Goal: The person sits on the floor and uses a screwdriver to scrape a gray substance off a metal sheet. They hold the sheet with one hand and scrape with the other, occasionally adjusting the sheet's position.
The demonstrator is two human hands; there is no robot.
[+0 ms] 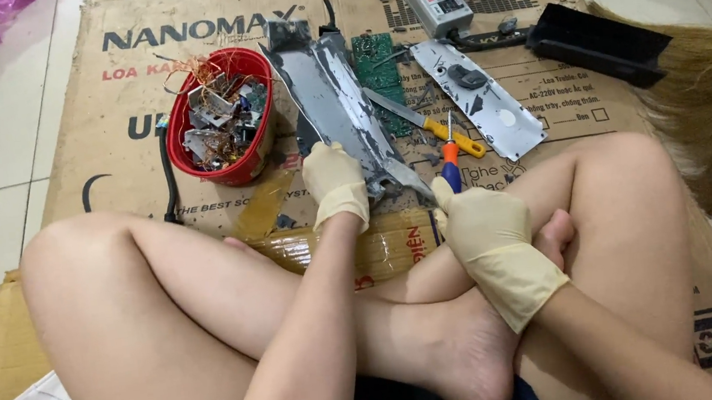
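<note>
A long grey metal panel (338, 98) is pinned to the cardboard sheet (111, 153) by the left hand (336, 184), which is gloved in pale latex and pressed flat, fingers together, on the panel's near end. The panel is seen to be bent and scuffed, with patches of bare shine and dull paint, a folded lip at its far end and a torn, ragged corner just right of the left hand. The right hand (492, 239), likewise gloved, is closed in a fist around the handle of a screwdriver (450, 162) with an orange and blue grip; the shaft is held upright, pointing away from the body, just right of the panel's near corner. Beyond the right hand a knife (426, 121) with a yellow handle is laid on the cardboard, and past it a second, flatter grey plate (485, 103). A green circuit board (376, 65) is partly covered by the panel's right edge. Left of the left hand and further off, a red bowl (245, 162) filled with copper wire and metal scraps is set.
</note>
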